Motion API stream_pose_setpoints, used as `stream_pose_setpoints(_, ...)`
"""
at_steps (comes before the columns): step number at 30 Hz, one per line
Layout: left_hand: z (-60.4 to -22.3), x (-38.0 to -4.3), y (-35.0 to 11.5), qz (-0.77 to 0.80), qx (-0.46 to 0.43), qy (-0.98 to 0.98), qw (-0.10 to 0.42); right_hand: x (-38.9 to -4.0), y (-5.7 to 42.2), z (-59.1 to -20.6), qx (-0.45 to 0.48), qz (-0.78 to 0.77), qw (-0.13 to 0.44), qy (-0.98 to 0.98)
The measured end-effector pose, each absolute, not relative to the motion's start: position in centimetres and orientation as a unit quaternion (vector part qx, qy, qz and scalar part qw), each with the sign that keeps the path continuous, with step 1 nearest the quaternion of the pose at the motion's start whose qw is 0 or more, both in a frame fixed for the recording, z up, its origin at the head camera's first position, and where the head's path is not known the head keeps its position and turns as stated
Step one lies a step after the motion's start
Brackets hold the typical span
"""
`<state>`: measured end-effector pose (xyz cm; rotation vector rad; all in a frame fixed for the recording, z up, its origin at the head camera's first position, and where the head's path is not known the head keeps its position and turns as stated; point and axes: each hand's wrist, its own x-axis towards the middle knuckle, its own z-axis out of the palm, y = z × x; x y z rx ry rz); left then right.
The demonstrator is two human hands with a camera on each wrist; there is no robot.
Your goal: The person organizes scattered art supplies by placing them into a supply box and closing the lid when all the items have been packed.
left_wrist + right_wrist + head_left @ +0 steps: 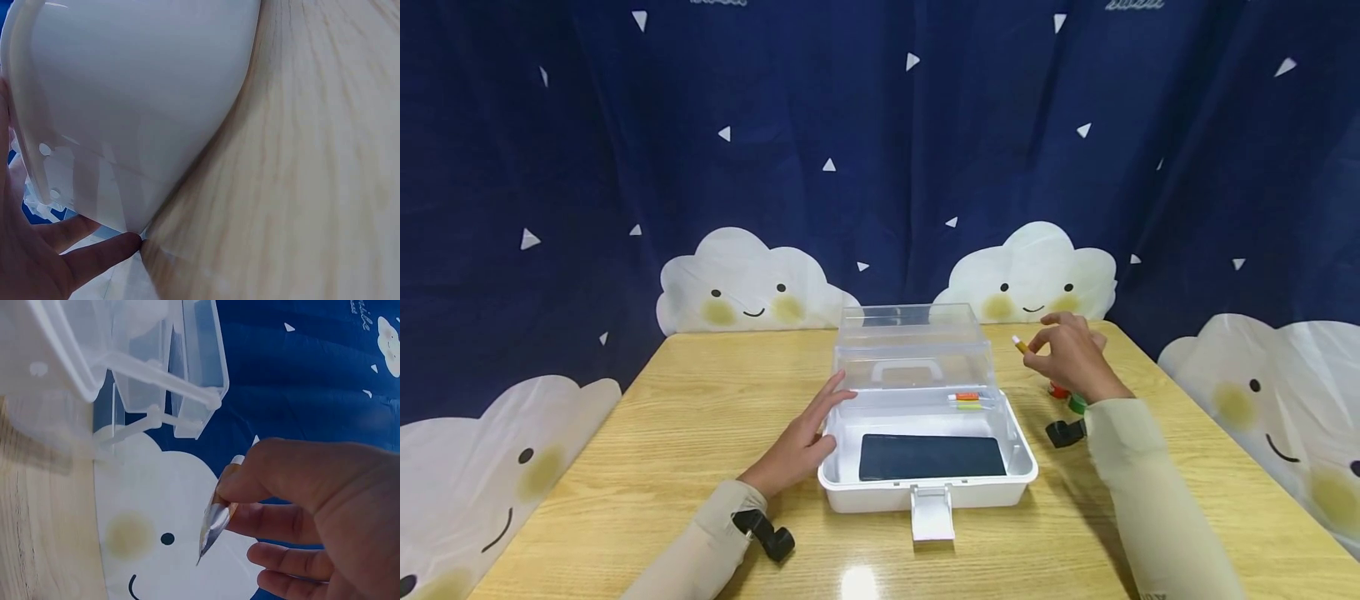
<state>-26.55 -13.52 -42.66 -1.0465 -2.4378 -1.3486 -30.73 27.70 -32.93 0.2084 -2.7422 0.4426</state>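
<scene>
A white plastic box [880,500] stands on the table with its clear, tiered lid section [917,333] raised at the back. Inside lies a flat black rectangular item [931,457]; an orange-red tube [964,397] and a yellow-green one [968,407] sit at the back right. My left hand [793,450] rests at the box's left side, fingers spread by the rim. To the right of the raised section, my right hand [1066,358] pinches a small paint tube [217,515] between thumb and forefinger. That tube has a white cap, a yellow-orange body and a flattened silver end.
On the wooden table [722,383], a red item [1057,390] and a green item [1077,404] lie partly hidden under my right hand. The box's white latch [932,515] hangs down in front. A dark blue curtain [880,108] with clouds surrounds the table.
</scene>
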Motion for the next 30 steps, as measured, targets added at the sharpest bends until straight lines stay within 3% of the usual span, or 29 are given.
stream_pose_setpoints(7, -43.7, -27.3, -13.8, -0.448, -0.349, -0.819, 0.083, -30.4, 27.0, -32.8, 0.093, 0.166, 0.193, -0.963)
stream_pose_setpoints(17, -40.8, -24.9, -13.3, -0.456, -0.347, -0.817, 0.068, -30.1, 25.9, -33.0, 0.152, 0.16, 0.23, -0.948)
stream_pose_setpoints(30, -40.6, -24.9, -13.2, -0.462, -0.343, -0.815, 0.071, -29.9, 24.6, -33.1, 0.203, 0.151, 0.266, -0.93)
